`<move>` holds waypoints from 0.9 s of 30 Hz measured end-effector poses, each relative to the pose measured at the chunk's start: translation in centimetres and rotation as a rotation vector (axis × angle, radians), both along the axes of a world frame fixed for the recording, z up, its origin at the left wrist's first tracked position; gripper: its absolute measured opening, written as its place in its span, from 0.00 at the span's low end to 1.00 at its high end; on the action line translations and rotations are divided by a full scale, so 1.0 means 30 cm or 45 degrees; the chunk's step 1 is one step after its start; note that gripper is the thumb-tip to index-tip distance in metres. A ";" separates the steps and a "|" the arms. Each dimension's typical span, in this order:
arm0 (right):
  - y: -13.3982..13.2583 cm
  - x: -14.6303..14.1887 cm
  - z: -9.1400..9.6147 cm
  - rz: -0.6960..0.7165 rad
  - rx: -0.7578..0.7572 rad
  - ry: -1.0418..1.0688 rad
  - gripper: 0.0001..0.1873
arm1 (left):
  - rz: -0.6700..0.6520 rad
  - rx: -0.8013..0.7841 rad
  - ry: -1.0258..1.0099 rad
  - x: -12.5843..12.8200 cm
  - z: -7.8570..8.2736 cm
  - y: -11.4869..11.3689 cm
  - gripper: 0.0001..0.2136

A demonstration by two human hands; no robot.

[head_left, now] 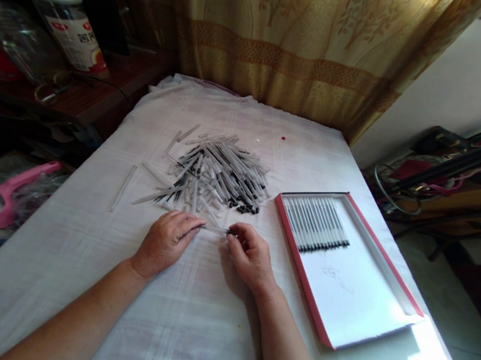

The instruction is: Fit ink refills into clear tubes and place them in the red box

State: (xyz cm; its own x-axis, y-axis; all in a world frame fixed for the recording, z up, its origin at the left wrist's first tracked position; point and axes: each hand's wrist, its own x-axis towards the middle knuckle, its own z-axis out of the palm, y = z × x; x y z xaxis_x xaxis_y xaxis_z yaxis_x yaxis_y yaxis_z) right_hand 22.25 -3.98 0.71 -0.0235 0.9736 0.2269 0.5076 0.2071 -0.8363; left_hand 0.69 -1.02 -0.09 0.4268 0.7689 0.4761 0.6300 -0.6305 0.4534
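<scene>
My left hand (167,238) and my right hand (250,256) rest on the white cloth, each pinching one end of a thin clear pen refill (214,229) held level between them. Just beyond the fingers lies a loose pile of pen refills (216,173), clear tubes with black tips. To the right stands a shallow red-edged tray (309,290) with a white floor. A neat row of refills (316,222) lies side by side at its far end.
A white cloth (179,323) covers the table. A stray clear tube (123,187) lies left of the pile. A pink-handled tool (7,193) and a labelled jar (69,28) sit off the left edge. A curtain (301,36) hangs behind; cables (454,173) lie right.
</scene>
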 end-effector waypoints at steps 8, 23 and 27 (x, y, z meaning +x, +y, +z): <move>0.001 0.006 -0.009 0.012 0.005 -0.029 0.10 | -0.001 0.023 -0.002 0.005 -0.003 0.001 0.10; 0.019 0.049 -0.027 -0.112 -0.177 0.292 0.13 | 0.147 -0.186 -0.091 -0.031 0.026 0.023 0.16; 0.016 0.058 -0.038 -0.084 -0.202 0.329 0.12 | 0.169 -0.237 -0.142 -0.025 0.024 0.021 0.15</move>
